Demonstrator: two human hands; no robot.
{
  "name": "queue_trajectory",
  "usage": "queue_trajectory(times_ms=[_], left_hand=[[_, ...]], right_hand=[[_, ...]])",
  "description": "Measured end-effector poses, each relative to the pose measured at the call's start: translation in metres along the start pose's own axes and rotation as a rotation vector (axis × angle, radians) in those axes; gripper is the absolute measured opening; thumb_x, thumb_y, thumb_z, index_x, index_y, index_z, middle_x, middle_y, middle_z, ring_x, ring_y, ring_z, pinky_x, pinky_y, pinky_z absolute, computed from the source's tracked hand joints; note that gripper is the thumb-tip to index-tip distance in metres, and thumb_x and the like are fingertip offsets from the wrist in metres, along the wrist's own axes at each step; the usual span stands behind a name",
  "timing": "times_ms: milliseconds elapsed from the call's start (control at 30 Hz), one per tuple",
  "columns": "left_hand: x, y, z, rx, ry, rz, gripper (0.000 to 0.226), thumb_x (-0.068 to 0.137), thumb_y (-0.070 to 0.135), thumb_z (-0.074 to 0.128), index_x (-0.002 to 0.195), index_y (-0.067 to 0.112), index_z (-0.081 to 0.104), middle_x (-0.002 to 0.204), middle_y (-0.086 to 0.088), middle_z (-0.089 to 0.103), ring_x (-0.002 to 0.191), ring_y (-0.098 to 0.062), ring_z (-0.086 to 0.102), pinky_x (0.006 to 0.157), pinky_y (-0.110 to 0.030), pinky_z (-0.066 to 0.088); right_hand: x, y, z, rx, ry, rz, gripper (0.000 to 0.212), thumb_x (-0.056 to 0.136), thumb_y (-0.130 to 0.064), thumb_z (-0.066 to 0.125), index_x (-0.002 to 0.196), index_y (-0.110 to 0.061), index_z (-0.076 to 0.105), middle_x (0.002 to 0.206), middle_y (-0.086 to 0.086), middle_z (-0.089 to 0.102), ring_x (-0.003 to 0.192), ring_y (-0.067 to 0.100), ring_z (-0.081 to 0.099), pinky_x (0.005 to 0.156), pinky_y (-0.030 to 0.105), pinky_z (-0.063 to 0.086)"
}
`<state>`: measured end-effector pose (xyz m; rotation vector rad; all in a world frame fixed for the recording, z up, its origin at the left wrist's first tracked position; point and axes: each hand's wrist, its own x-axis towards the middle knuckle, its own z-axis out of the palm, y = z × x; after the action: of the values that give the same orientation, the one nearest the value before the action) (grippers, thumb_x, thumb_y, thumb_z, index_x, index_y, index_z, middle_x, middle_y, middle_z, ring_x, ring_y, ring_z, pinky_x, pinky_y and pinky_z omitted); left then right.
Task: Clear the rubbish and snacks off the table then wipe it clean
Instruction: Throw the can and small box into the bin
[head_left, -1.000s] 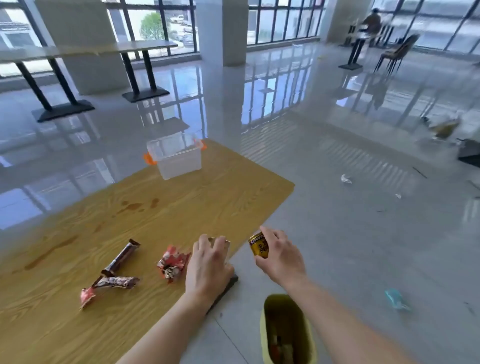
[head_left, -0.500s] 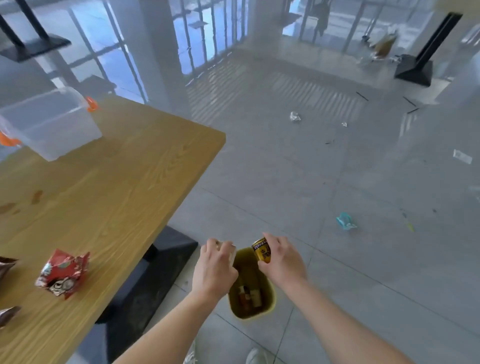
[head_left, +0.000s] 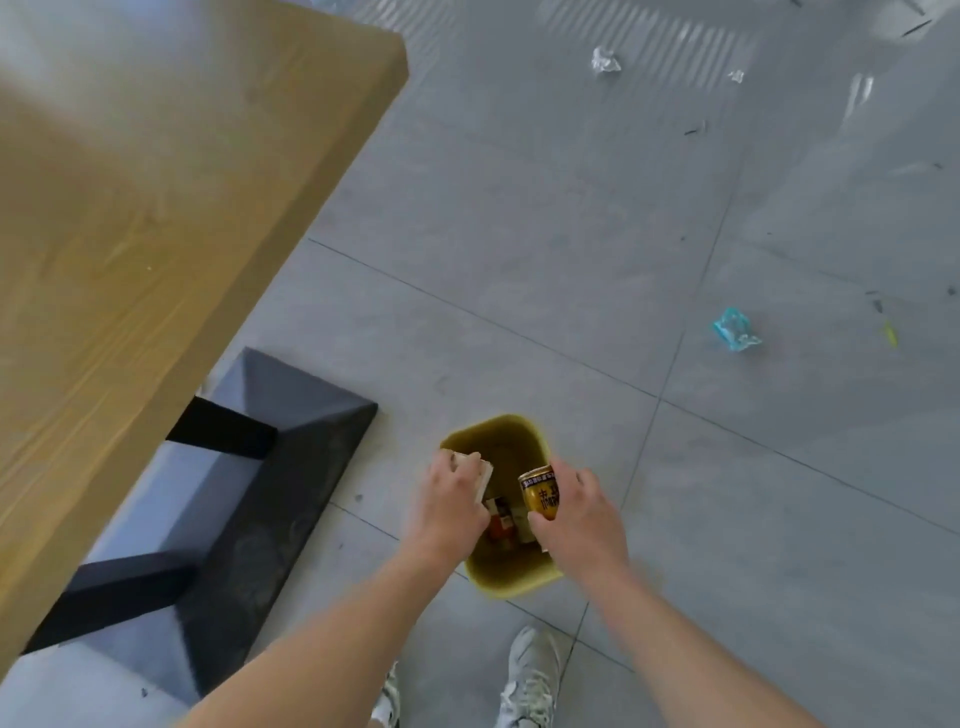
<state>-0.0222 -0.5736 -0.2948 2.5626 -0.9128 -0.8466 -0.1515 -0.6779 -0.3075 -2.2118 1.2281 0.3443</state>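
Both of the person's hands hang over a small yellow-green plastic waste bin (head_left: 506, 584) that stands on the grey tiled floor (head_left: 519, 260), just beside the black metal foot (head_left: 249, 493) of the wooden counter (head_left: 130, 234). The right hand (head_left: 576, 512) is wrapped around a small gold drink can with dark lettering (head_left: 540, 493), held upright above the bin's open mouth, fingers curled along its far side and thumb below it. The left hand (head_left: 452, 501) is closed over a pale, flat-sided object (head_left: 480, 467), only a corner of which shows past the knuckles above the bin's left rim; what it is cannot be told. Inside the bin lie a few pieces of red and dark rubbish (head_left: 501, 522). On the floor well apart from the bin lie a crumpled turquoise wrapper (head_left: 735, 330) and a crumpled white scrap (head_left: 605, 60). A white trainer (head_left: 530, 675) shows at the bottom edge, near the bin.
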Motion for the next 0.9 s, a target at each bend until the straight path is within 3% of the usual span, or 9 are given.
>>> queue_trajectory(times_ms=[133, 433, 533, 667, 900], left_hand=[[0.032, -0.026, 0.053, 0.029, -0.005, -0.006, 0.053, 0.089, 0.025, 0.061, 0.139, 0.032, 0.044, 0.130, 0.005, 0.047, 0.110, -0.013, 0.047, 0.087, -0.024, 0.049], [0.102, -0.055, 0.142, 0.204, -0.051, 0.092, 0.040, 0.092, 0.022, 0.056, 0.132, 0.021, 0.050, 0.126, 0.000, 0.048, 0.103, -0.017, 0.049, 0.082, -0.030, 0.054], [0.113, -0.066, 0.156, 0.228, -0.033, 0.110, 0.040, 0.092, 0.022, 0.056, 0.132, 0.021, 0.050, 0.124, 0.000, 0.048, 0.100, -0.016, 0.049, 0.085, -0.030, 0.053], [0.118, -0.073, 0.165, 0.288, 0.004, 0.175, 0.042, 0.094, 0.026, 0.058, 0.135, 0.025, 0.050, 0.131, 0.000, 0.047, 0.112, -0.018, 0.047, 0.098, -0.032, 0.046], [0.101, -0.076, 0.147, 0.312, 0.030, 0.181, 0.040, 0.097, 0.028, 0.050, 0.137, 0.027, 0.047, 0.134, 0.001, 0.045, 0.114, -0.017, 0.043, 0.097, -0.028, 0.042]], right_hand=[[0.024, 0.023, 0.059, -0.015, -0.057, 0.039, 0.074, 0.088, -0.044, 0.064, 0.150, -0.032, 0.024, 0.136, 0.000, 0.044, 0.112, 0.021, 0.055, 0.087, 0.033, 0.052], [0.090, 0.048, 0.158, -0.072, -0.041, 0.077, 0.075, 0.091, -0.045, 0.062, 0.151, -0.028, 0.020, 0.138, 0.005, 0.042, 0.115, 0.023, 0.053, 0.089, 0.031, 0.052], [0.105, 0.053, 0.174, -0.067, -0.003, 0.074, 0.076, 0.092, -0.042, 0.064, 0.152, -0.028, 0.018, 0.142, 0.006, 0.039, 0.119, 0.024, 0.052, 0.094, 0.032, 0.051], [0.115, 0.057, 0.186, -0.058, 0.024, 0.053, 0.077, 0.094, -0.040, 0.062, 0.154, -0.026, 0.015, 0.153, 0.006, 0.029, 0.132, 0.028, 0.045, 0.107, 0.035, 0.045], [0.104, 0.060, 0.173, -0.059, 0.049, 0.004, 0.058, 0.097, -0.040, 0.056, 0.148, -0.027, 0.031, 0.144, 0.001, 0.040, 0.126, 0.022, 0.045, 0.106, 0.033, 0.045]])
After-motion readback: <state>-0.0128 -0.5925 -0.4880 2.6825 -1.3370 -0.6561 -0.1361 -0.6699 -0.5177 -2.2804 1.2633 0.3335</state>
